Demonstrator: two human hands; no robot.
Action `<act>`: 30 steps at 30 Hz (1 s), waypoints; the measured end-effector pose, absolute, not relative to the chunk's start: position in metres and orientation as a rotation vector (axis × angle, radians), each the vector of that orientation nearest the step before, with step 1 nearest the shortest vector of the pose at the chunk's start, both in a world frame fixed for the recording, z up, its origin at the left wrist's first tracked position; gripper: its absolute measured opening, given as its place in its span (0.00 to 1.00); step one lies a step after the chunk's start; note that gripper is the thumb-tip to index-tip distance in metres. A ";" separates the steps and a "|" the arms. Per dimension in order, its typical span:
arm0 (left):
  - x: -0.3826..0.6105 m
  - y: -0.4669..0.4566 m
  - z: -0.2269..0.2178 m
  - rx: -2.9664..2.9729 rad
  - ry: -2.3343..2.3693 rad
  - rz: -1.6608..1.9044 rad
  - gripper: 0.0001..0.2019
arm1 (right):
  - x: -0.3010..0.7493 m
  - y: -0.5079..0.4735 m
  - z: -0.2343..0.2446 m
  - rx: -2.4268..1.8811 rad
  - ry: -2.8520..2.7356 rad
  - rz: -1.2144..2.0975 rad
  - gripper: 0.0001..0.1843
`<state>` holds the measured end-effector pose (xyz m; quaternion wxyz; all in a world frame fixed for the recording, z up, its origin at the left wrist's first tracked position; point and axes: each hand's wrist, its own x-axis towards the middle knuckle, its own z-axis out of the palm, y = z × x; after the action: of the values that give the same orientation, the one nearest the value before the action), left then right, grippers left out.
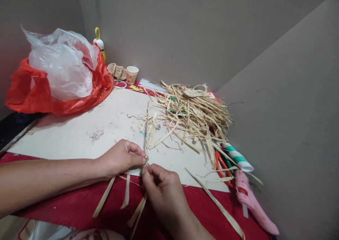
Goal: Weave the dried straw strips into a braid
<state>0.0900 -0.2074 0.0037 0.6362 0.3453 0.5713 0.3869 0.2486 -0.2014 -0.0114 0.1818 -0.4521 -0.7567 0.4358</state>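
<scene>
A thin braid of dry straw [147,141] runs away from me across the pale board. Near its close end my left hand [123,158] pinches it between thumb and forefinger. Right beside it, my right hand [162,183] is closed with thumb against forefinger at the strands where the braid ends. Loose straw strips [138,210] hang below my right hand over the red cloth, and others [106,195] stick out under my left wrist. Fingertips hide the exact crossing of the strands. One long strip [217,204] lies to the right.
A heap of dry straw [196,109] covers the board's back right. Orange-handled scissors [221,167], a green-striped roll [238,157] and a pink wrapped object [254,204] lie at the right edge. A red plastic bag [34,95] and paper cup [131,75] stand behind on the pale board [71,137].
</scene>
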 end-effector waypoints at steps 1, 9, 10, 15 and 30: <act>0.090 -0.208 0.005 0.793 1.297 0.886 0.07 | 0.249 -0.202 -0.011 -1.264 -2.172 1.164 0.19; 0.090 -0.210 0.009 0.796 1.253 0.913 0.08 | 0.249 -0.204 -0.003 -1.269 -2.387 0.700 0.15; 0.091 -0.210 0.009 0.779 1.237 0.922 0.09 | 0.248 -0.205 -0.003 -1.260 -2.408 0.629 0.14; 0.091 -0.211 0.007 0.697 1.245 0.924 0.14 | 0.247 -0.219 -0.004 -1.111 -2.621 0.428 0.14; 0.082 -0.209 0.018 0.683 1.182 0.816 0.14 | 0.258 -0.177 0.019 -1.134 -1.921 1.799 0.17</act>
<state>0.0816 -0.2091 0.0175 0.7000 0.3067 0.5307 0.3664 0.2578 -0.1768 0.0194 0.1376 -0.3919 -0.6639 0.6219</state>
